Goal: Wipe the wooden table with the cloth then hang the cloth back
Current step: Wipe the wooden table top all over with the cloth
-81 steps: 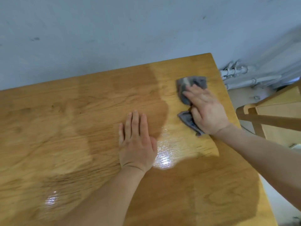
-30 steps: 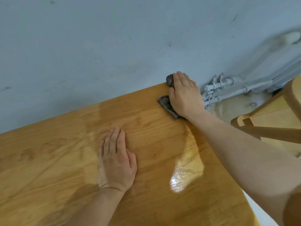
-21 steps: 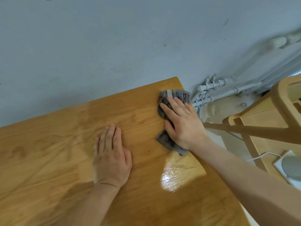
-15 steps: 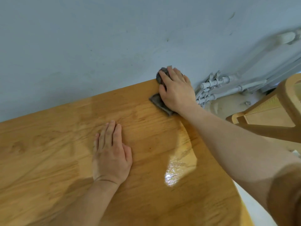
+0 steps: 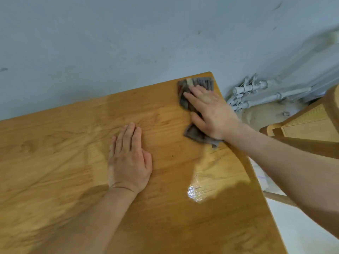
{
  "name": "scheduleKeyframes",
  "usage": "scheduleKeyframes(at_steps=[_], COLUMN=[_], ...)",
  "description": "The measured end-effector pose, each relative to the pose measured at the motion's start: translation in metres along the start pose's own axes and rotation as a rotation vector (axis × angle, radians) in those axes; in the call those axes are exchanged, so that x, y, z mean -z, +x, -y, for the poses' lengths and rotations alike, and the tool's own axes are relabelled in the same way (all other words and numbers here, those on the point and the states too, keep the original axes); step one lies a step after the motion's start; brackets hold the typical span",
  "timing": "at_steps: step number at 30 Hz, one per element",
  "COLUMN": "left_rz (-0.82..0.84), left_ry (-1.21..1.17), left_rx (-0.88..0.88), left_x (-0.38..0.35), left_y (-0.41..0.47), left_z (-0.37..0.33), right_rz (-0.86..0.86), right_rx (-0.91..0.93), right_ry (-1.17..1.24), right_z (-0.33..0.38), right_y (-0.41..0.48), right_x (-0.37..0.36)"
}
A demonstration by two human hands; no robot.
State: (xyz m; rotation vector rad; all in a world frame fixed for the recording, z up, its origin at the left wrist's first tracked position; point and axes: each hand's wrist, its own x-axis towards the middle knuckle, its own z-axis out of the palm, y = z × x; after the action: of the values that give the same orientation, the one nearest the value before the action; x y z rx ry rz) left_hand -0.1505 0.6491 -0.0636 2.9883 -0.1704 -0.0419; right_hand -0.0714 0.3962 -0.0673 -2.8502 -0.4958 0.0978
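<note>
Since 0.5 s ago grey cloth [image 5: 201, 83] was dragged back from the wall [image 5: 128, 43], right hand [image 5: 211, 112] pressed flat on it, fingers straight; left hand [image 5: 128, 162] laid flat, fingers straight, on wooden worktop [image 5: 55, 153].

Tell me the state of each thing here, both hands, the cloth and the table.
wooden table: glossy patch near its right edge.
left hand: flat on the wooden table, fingers straight, holding nothing.
right hand: pressing the cloth down, fingers straight.
cloth: crumpled, pinned near the far right corner.
</note>
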Motion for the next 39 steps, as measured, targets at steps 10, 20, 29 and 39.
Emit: scheduleKeyframes(at_steps=[10,20,29,39], left_rz=[-0.003,0.046,0.155,0.165], left_ry=[-0.02,-0.03,-0.08,-0.119], left_rx=[0.003,-0.004,-0.252,-0.273], left_x=[0.001,0.003,-0.009,-0.001], left_y=[-0.001,-0.003,-0.082,-0.084], left_z=[-0.001,-0.002,-0.068,-0.076], right_rz=[-0.088,-0.053,-0.149,-0.179], right_rx=[-0.226,-0.332,-0.489,-0.648], right_ry=[0.009,0.026,0.037,0.022], right_z=[0.079,0.096,0.101,0.09], right_y=[-0.056,-0.153,-0.125,-0.207], right_x=[-0.022,-0.023,-0.025,-0.026])
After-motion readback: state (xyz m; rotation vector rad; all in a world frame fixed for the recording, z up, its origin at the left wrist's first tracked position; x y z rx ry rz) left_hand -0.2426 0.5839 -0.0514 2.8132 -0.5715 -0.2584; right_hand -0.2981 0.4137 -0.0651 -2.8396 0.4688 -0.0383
